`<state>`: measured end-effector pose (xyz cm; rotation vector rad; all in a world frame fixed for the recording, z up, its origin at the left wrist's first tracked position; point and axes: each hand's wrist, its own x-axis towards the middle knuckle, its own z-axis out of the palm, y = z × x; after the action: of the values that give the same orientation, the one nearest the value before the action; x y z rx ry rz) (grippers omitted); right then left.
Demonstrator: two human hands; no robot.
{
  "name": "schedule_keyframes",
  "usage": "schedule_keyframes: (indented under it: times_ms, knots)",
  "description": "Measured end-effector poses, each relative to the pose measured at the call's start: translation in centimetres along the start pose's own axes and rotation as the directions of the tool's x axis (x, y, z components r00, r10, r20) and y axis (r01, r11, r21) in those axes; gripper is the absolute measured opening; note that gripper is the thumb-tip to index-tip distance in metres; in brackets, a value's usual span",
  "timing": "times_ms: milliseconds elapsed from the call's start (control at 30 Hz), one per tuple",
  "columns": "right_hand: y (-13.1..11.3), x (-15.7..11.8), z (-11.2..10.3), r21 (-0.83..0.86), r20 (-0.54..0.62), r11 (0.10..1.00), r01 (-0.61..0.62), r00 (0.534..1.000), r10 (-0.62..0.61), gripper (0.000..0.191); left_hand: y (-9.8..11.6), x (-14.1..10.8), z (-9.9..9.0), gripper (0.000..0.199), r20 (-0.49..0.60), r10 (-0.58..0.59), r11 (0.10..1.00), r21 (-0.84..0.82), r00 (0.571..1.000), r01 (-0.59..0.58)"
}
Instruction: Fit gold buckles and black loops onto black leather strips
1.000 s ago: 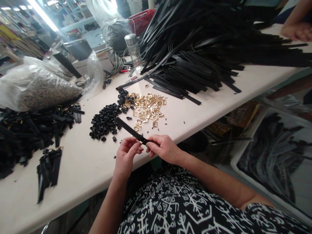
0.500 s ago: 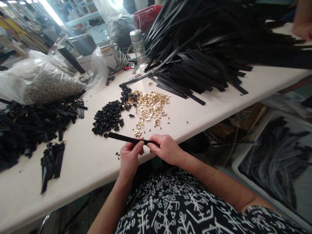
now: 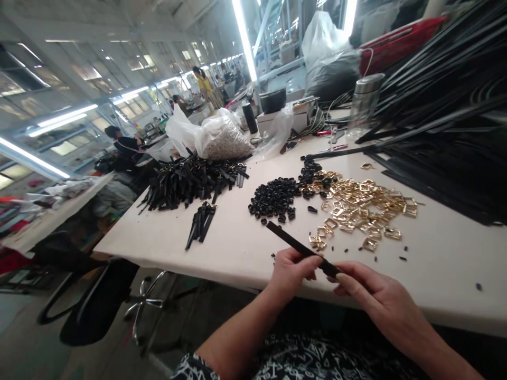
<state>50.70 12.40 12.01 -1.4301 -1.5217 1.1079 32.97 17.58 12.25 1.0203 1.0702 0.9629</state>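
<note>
A black strap (image 3: pixel 293 244) is held between my two hands above the table's front edge. My left hand (image 3: pixel 291 272) pinches it along its middle, thumb on top. At its near end my right hand (image 3: pixel 366 282) grips it between thumb and fingers; whatever lies inside those fingers is hidden. The strap's free end points up and left toward a heap of small black loops (image 3: pixel 273 198). Right of that heap, gold-coloured metal buckles (image 3: pixel 356 203) lie loose on the table. Tiny black bits are scattered near my hands.
A small bundle of black straps (image 3: pixel 202 224) and a larger pile of them (image 3: pixel 190 179) lie to the left. Behind stand a plastic bag of metal pieces (image 3: pixel 224 138) and a glass bottle (image 3: pixel 362 108). Long black strips (image 3: pixel 447 142) cover the right side. A black chair (image 3: pixel 95 301) stands left.
My view has swung left and up, bringing the workshop and chair into sight. Both hands still hold the strap, which now slants more steeply; more of it shows near the right hand.
</note>
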Motion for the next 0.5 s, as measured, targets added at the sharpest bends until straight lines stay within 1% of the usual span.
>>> schedule_keyframes:
  times_ms: [67,100,167,233,267,300,333,367,400,433,500]
  knots:
    - [0.3,0.2,-0.4,-0.038,-0.096,0.999,-0.004,0.995,0.001,0.036,0.9,0.9,-2.2,0.032,-0.165,0.042,0.995,-0.081,0.985,-0.056]
    - [0.5,0.3,-0.7,-0.052,-0.131,0.999,-0.008,0.991,0.001,0.035,1.5,1.4,-3.6,0.032,-0.260,0.064,0.986,-0.135,0.963,-0.102]
    - [1.0,0.3,-1.5,-0.079,-0.158,0.997,-0.007,0.987,-0.006,0.033,2.9,2.4,-7.1,0.034,-0.438,0.066,0.950,-0.247,0.896,-0.191]
    - [1.4,0.2,-2.5,-0.134,-0.169,0.991,0.003,0.985,-0.025,0.030,4.5,3.2,-11.0,0.028,-0.546,0.039,0.906,-0.334,0.837,-0.260]
    - [1.5,0.1,-3.0,-0.173,-0.185,0.985,0.004,0.982,-0.036,0.028,5.2,3.6,-12.9,0.022,-0.582,0.032,0.876,-0.374,0.813,-0.303]
    - [1.7,0.1,-3.6,-0.208,-0.205,0.978,0.001,0.978,-0.044,0.026,5.8,3.8,-14.6,0.015,-0.593,0.008,0.851,-0.419,0.805,-0.316]
    - [1.7,0.0,-4.1,-0.233,-0.227,0.972,-0.005,0.973,-0.049,0.025,6.2,3.9,-16.1,0.008,-0.591,-0.024,0.839,-0.451,0.807,-0.305]
    - [1.8,-0.1,-4.6,-0.252,-0.249,0.968,-0.010,0.967,-0.055,0.024,6.4,3.9,-17.1,0.009,-0.595,-0.068,0.832,-0.477,0.801,-0.284]
    - [1.9,-0.2,-5.1,-0.269,-0.270,0.963,-0.013,0.961,-0.063,0.023,6.5,3.8,-17.8,0.011,-0.620,-0.118,0.824,-0.497,0.775,-0.272]
    - [1.9,-0.2,-5.7,-0.290,-0.291,0.957,-0.011,0.954,-0.077,0.022,6.3,3.7,-18.1,0.009,-0.626,-0.148,0.821,-0.509,0.766,-0.258]
    - [2.2,0.1,-7.1,-0.368,-0.335,0.930,-0.009,0.934,-0.123,0.022,5.4,3.6,-17.8,0.007,-0.607,-0.174,0.836,-0.507,0.775,-0.209]
